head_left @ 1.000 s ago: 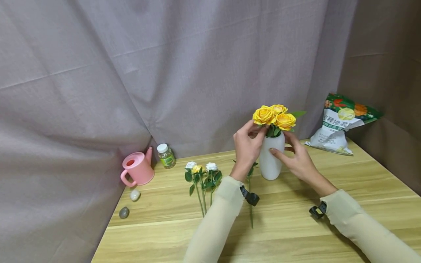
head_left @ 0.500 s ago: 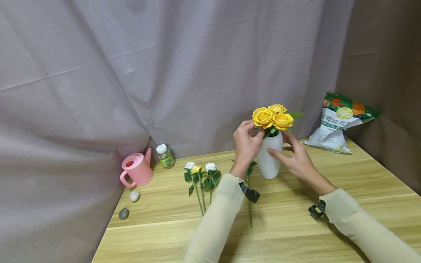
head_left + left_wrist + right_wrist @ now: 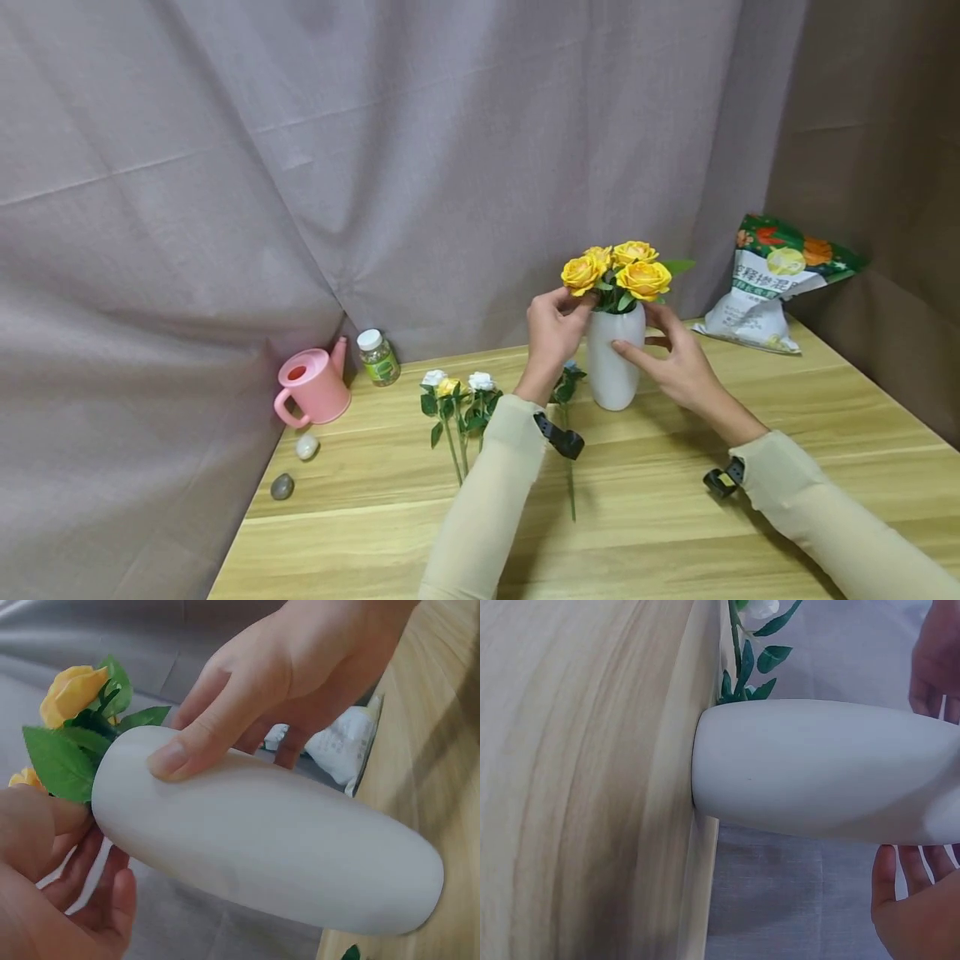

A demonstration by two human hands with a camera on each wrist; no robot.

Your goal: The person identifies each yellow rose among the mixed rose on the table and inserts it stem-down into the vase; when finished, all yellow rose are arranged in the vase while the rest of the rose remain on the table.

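A tall white vase (image 3: pixel 615 367) stands upright on the wooden table, and several yellow roses (image 3: pixel 642 280) with green leaves rise from its mouth. My left hand (image 3: pixel 553 333) is at the left side of the mouth, its fingertips pinching the leftmost yellow rose (image 3: pixel 582 273) just under the bloom. The exact grip point is partly hidden by petals and leaves. My right hand (image 3: pixel 678 362) grips the upper body of the vase from the right. Its thumb (image 3: pixel 171 759) lies across the front in the left wrist view, with the other fingers on the far side.
Left of the vase lies one stem with leaves (image 3: pixel 568 383), partly behind my left wrist. White and yellow roses (image 3: pixel 482 382) lie farther left. Beyond them are a lidded jar (image 3: pixel 379 358), a pink watering can (image 3: pixel 318 387) and two stones (image 3: pixel 307 447). A printed bag (image 3: pixel 757 292) stands at right.
My left hand has shifted slightly left and down, drawing the leftmost rose away from the others, so another yellow bloom shows behind it. My right hand keeps its hold on the vase.
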